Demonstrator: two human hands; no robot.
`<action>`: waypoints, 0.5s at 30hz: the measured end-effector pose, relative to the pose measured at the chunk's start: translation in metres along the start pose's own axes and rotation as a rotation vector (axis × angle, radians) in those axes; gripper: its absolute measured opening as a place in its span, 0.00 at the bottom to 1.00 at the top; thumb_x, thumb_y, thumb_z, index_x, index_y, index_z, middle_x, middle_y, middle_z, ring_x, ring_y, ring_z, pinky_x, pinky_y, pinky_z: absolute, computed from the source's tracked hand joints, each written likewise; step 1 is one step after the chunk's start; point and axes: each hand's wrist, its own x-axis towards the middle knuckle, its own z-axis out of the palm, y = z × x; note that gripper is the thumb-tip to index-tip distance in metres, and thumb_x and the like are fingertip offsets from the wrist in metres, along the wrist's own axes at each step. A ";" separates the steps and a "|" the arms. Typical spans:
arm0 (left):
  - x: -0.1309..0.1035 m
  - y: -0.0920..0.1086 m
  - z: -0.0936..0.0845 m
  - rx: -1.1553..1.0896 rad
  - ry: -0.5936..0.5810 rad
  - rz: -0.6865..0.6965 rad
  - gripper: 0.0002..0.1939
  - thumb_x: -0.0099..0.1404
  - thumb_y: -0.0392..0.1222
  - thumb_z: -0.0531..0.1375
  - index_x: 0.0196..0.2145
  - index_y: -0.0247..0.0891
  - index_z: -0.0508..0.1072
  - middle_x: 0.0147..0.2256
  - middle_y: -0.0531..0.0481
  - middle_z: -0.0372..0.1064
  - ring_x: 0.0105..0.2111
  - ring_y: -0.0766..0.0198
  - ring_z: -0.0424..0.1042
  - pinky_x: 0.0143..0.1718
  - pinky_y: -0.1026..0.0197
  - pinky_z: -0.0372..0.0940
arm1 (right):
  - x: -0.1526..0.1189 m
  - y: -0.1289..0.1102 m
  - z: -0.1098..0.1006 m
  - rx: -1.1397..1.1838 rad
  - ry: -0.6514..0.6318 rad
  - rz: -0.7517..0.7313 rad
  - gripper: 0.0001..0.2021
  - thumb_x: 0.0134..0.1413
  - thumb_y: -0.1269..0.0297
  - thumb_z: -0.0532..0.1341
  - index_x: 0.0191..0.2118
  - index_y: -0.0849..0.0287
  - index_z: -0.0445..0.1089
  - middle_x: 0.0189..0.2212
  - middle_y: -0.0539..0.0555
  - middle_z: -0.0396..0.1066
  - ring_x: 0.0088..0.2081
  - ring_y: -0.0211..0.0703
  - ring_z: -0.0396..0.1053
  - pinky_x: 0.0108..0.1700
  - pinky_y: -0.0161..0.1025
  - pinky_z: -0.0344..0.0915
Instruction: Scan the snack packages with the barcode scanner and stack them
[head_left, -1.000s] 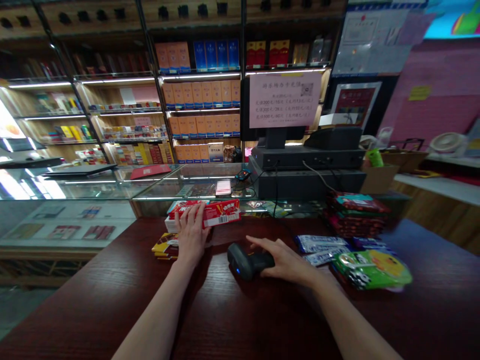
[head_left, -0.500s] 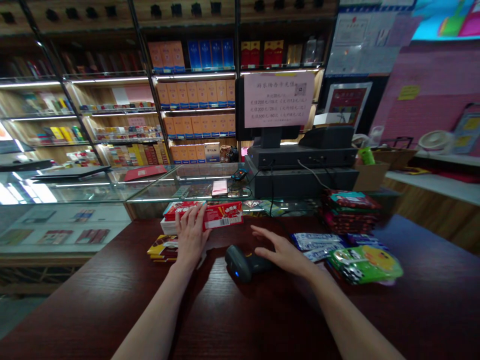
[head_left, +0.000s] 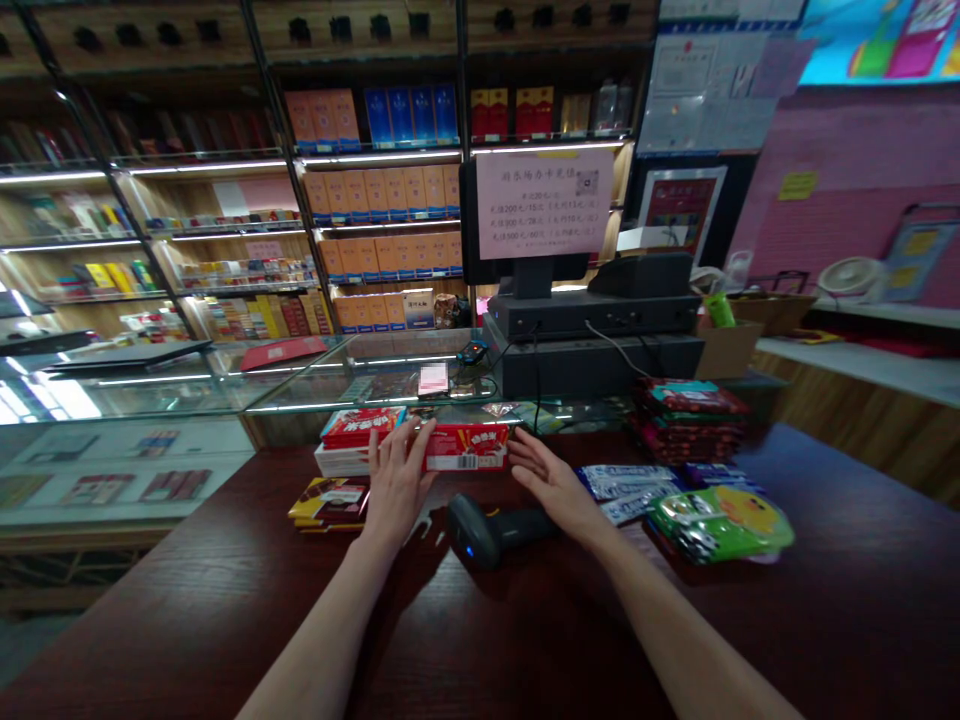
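Observation:
My left hand (head_left: 397,487) grips the left end of a long red snack box (head_left: 469,447), fingers over its top and thumb in front. At the box's right end is my right hand (head_left: 550,485), fingers stretched out and close to its edge; whether they touch cannot be told. A dark barcode scanner (head_left: 480,530) with a blue light lies between my forearms. Left of my left hand, other red-and-white boxes (head_left: 349,440) are stacked, with yellow-and-brown packets (head_left: 326,503) in front of them.
Blue-and-white packets (head_left: 626,485), a green pouch (head_left: 720,523) and a stack of dark red packs (head_left: 686,420) lie on the right of the wooden counter (head_left: 480,650). Behind stand a glass case (head_left: 375,365) and a register base (head_left: 592,365) with a trailing cable.
My left hand has moved right with the red box, which slid away from the stacked boxes. My right hand has moved forward from above the scanner to the box's right end.

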 end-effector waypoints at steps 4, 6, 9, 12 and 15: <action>0.000 0.002 0.000 0.003 0.001 -0.006 0.37 0.62 0.39 0.63 0.66 0.43 0.57 0.60 0.40 0.59 0.61 0.48 0.59 0.69 0.38 0.40 | 0.000 -0.001 0.003 0.004 -0.020 -0.024 0.38 0.54 0.50 0.65 0.68 0.52 0.54 0.64 0.63 0.62 0.61 0.52 0.65 0.65 0.55 0.57; 0.001 0.002 0.000 0.002 0.005 -0.024 0.37 0.61 0.39 0.63 0.66 0.44 0.58 0.58 0.41 0.61 0.59 0.48 0.61 0.68 0.38 0.42 | 0.000 -0.002 0.005 -0.017 -0.031 -0.027 0.38 0.55 0.49 0.64 0.68 0.51 0.53 0.64 0.63 0.62 0.61 0.52 0.65 0.64 0.54 0.58; 0.001 0.002 0.002 0.001 0.000 -0.046 0.37 0.61 0.38 0.63 0.66 0.45 0.58 0.54 0.41 0.63 0.57 0.48 0.62 0.67 0.39 0.46 | -0.001 -0.003 0.006 -0.039 -0.038 -0.026 0.38 0.56 0.49 0.64 0.69 0.51 0.52 0.64 0.62 0.61 0.61 0.52 0.65 0.64 0.54 0.59; 0.000 0.002 0.004 -0.009 -0.002 -0.056 0.38 0.60 0.36 0.62 0.66 0.46 0.57 0.53 0.42 0.64 0.56 0.49 0.63 0.66 0.40 0.49 | 0.000 -0.002 0.006 -0.055 -0.030 -0.025 0.39 0.56 0.49 0.63 0.69 0.52 0.51 0.64 0.63 0.61 0.61 0.52 0.66 0.63 0.53 0.60; 0.001 0.003 0.006 -0.029 -0.016 -0.053 0.40 0.59 0.34 0.61 0.67 0.45 0.54 0.54 0.42 0.63 0.57 0.49 0.63 0.66 0.40 0.49 | 0.002 0.000 0.006 -0.070 -0.022 -0.014 0.39 0.56 0.49 0.63 0.69 0.53 0.51 0.64 0.64 0.62 0.59 0.52 0.67 0.63 0.53 0.60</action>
